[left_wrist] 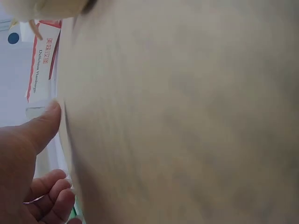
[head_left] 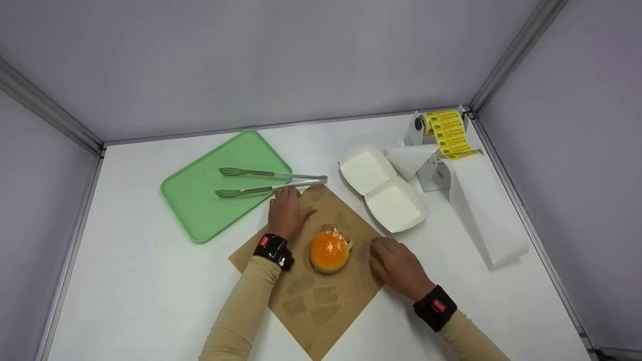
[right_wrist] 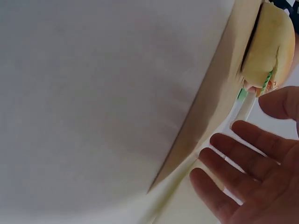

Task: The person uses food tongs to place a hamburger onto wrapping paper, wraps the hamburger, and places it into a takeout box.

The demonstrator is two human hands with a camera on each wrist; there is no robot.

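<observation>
A brown sheet of wrapping paper (head_left: pixel 321 311) lies turned like a diamond on the white table. On it sits a hamburger (head_left: pixel 329 250) with a glossy orange bun; its side shows in the right wrist view (right_wrist: pixel 268 46). My left hand (head_left: pixel 287 214) rests at the paper's upper left edge, thumb spread and fingers loosely bent in the left wrist view, beside a pair of metal tongs (head_left: pixel 301 182). At the paper's right corner is my right hand (head_left: pixel 401 268), its fingers extended in the right wrist view (right_wrist: pixel 252 163). No grip on the paper is visible.
The tongs lie partly over a green tray (head_left: pixel 200 215) at the back left. An opened white burger box (head_left: pixel 393 205) stands right of the paper's upper edge. Farther right, a dispenser (head_left: pixel 434 175) holds a yellow label roll (head_left: pixel 449 133), its white backing strip (head_left: pixel 489 210) trailing forward.
</observation>
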